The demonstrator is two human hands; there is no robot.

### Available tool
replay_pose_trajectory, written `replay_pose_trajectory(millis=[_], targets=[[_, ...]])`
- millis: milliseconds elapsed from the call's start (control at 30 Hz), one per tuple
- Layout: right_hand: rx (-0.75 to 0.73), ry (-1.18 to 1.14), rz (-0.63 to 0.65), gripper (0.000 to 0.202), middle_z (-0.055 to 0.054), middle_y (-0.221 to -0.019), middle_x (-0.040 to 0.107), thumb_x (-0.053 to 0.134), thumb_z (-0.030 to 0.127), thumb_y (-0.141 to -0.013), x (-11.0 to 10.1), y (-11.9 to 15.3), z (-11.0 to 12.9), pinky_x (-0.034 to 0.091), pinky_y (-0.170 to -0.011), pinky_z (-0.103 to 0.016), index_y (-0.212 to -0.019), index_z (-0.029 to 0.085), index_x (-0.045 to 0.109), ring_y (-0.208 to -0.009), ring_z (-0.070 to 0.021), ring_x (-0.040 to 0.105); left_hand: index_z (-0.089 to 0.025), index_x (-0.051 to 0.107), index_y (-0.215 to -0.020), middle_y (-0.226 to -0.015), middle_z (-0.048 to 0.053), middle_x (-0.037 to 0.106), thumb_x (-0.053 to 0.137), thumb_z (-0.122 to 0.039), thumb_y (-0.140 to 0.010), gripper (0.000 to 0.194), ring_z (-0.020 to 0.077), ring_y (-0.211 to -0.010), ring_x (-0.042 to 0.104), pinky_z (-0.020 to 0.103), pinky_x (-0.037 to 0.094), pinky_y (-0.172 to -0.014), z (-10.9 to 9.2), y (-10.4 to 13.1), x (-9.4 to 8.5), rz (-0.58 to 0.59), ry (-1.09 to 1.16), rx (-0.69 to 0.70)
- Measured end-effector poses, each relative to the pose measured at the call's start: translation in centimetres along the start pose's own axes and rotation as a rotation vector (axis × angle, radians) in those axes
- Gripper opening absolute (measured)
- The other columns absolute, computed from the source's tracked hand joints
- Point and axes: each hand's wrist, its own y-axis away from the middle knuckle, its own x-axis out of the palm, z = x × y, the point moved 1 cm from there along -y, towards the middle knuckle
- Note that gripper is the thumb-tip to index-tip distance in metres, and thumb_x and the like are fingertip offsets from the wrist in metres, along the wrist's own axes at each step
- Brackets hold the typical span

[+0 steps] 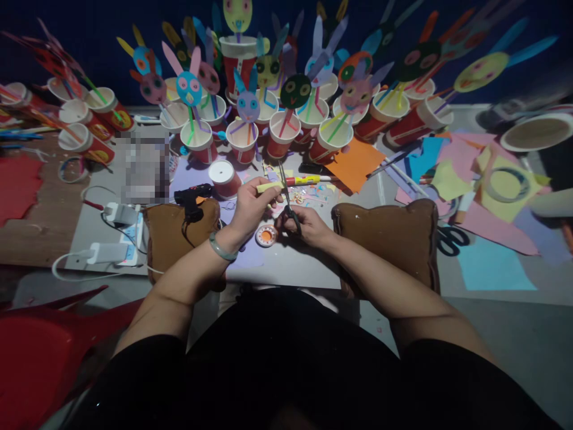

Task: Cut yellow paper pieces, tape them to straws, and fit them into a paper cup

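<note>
In the middle of the table, my left hand (251, 209) pinches a small strip of yellow paper (267, 188). My right hand (308, 226) grips black-handled scissors (289, 197), whose blades point away from me and lie close to the strip's right end; whether they touch it I cannot tell. Just below the hands lies a roll of tape (266, 235) with an orange centre. Behind the scissors is a red and yellow marker or glue tube (307, 180). An upturned paper cup (224, 178) stands left of my left hand.
Many red paper cups (197, 142) with paper rabbit heads on straws line the back. A black glue gun (190, 202) rests on the left brown cushion (179, 230); another brown cushion (389, 245) lies right. Chargers fill a power strip (129, 239). Coloured paper (496, 221) and black-handled scissors (451, 240) lie right.
</note>
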Motion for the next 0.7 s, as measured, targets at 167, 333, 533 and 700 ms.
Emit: replay_pose_trajectory(millis=[167,333,533,700], targets=[[-0.002,-0.022,-0.049,0.049,-0.003,-0.067,0.064,0.068,0.064,-0.08,0.0,0.1,-0.6,0.04,-0.054,-0.027,-0.074,0.016,0.063,-0.056,-0.0117,0.051,-0.018,0.058,-0.078,-0.065,-0.002,0.066,0.077,-0.034,-0.076,0.025,0.0052,-0.048,0.053,0.016,0.041,-0.041,0.0,0.0,-0.1,-0.003,0.0,0.0],[-0.07,-0.1,-0.24,0.048,0.002,-0.059,0.056,0.074,0.063,-0.076,-0.4,-0.1,-0.2,0.038,-0.05,-0.026,-0.069,0.018,0.061,-0.051,-0.0092,0.046,-0.016,0.062,-0.078,-0.063,-0.002,0.066,0.074,-0.032,-0.075,0.02,0.0054,-0.048,0.054,0.017,0.04,-0.043,-0.1,-0.1,0.1,0.037,-0.053,-0.032],[-0.115,-0.109,-0.387,0.041,0.004,-0.057,0.05,0.08,0.054,-0.073,-1.2,-0.3,1.0,0.043,-0.056,-0.027,-0.069,0.019,0.059,-0.056,-0.0103,0.048,-0.016,0.057,-0.068,-0.05,-0.005,0.057,0.073,-0.021,-0.066,0.018,0.0059,-0.042,0.05,0.018,0.036,-0.041,-0.3,0.3,1.0,0.188,-0.119,-0.203],[-0.097,-0.071,-0.386,0.045,0.0,-0.067,0.057,0.082,0.059,-0.068,-1.4,-0.3,0.8,0.048,-0.063,-0.03,-0.07,0.02,0.06,-0.064,-0.0137,0.052,-0.015,0.056,-0.065,-0.048,-0.005,0.054,0.073,-0.018,-0.065,0.016,0.0053,-0.041,0.048,0.018,0.036,-0.041,-0.3,0.4,1.0,0.237,-0.191,-0.218]])
